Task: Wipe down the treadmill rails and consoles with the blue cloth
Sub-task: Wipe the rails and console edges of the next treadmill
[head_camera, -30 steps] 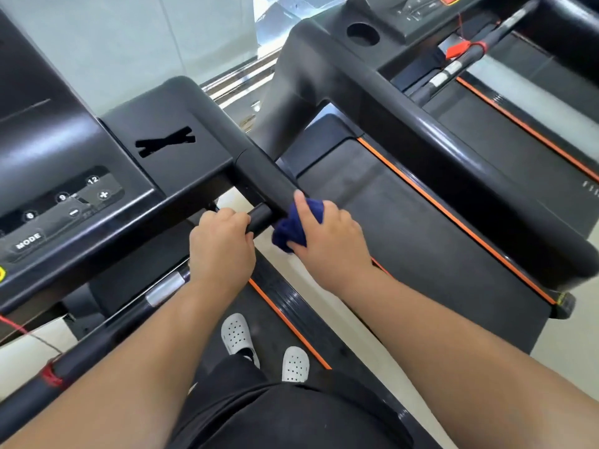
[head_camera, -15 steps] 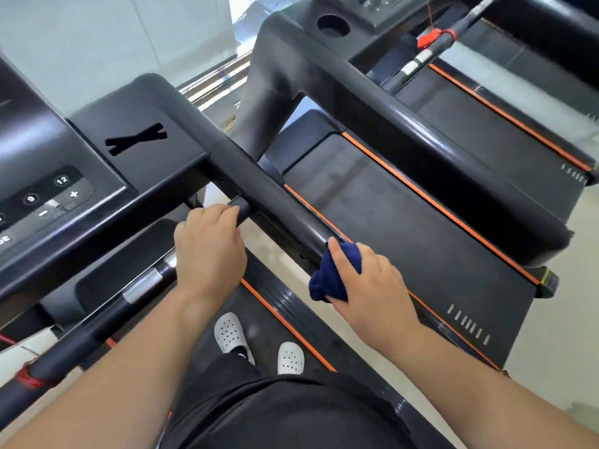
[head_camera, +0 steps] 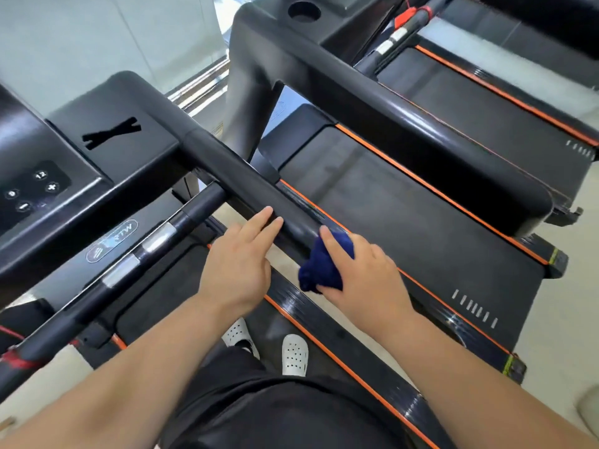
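Right now the right hand (head_camera: 366, 280) is pressing the blue cloth (head_camera: 324, 267) against the near end of the side rail (head_camera: 240, 179). Its thumb and fingers are curling round the bunched fabric and clamping it. The cloth is sitting just right of centre, at about 3 o'clock from the left hand (head_camera: 236, 267). That hand is lying flat, its fingers (head_camera: 269, 220) straight and close together, tips resting on the rail and gripping nothing.

Judging from this, the wipe is reaching the rail's tail end, so the cloth is at risk of sliding off the rounded tip toward the gap beside the neighbouring treadmill's belt (head_camera: 405, 222) at 2 o'clock. Because the cloth is wadded into a ball, only a small patch is probably touching the surface, and the rail's underside is likely going unwiped. The bare left fingertips may also be leaving marks on the rail.

The console (head_camera: 48, 176) at 9 o'clock looks untouched. Wiping across its buttons could be setting something off while the white shoes (head_camera: 293, 354) are standing on the deck at 6 o'clock.
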